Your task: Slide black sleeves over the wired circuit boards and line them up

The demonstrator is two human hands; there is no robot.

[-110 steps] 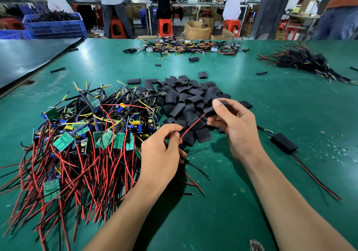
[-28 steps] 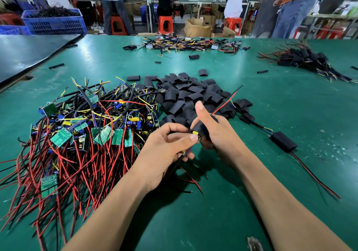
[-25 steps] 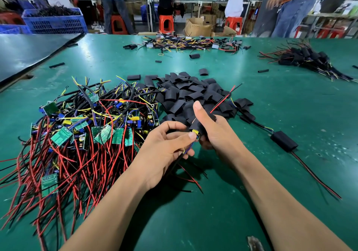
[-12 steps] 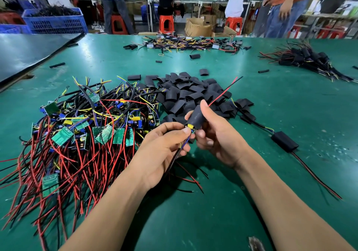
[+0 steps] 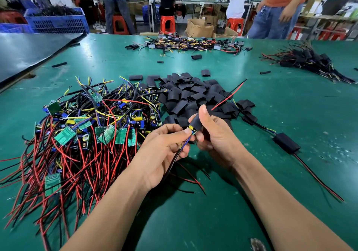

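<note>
**Black sleeve (image 5: pixel 196 122): held at the fingertips above the table**

The right hand (image 5: pixel 215 134) grips the sleeve, thumb laid straight along its top and fingers curled beneath. The wired circuit board (image 5: pixel 192 130) sits mostly inside, with a yellow part showing at the near mouth. Red and black leads (image 5: pixel 228 96) exit past the right thumb tip, angled up and away. The left hand (image 5: pixel 162 154) pinches the blue and black leads (image 5: pixel 185 143) between thumb and forefinger, just beside that mouth. A loose sleeve pile (image 5: pixel 193 94) lies beyond the fingertips. Bare boards (image 5: pixel 87 130) lie left of the left knuckles, and one sleeved board (image 5: pixel 286 143) lies right of the right wrist.
</note>
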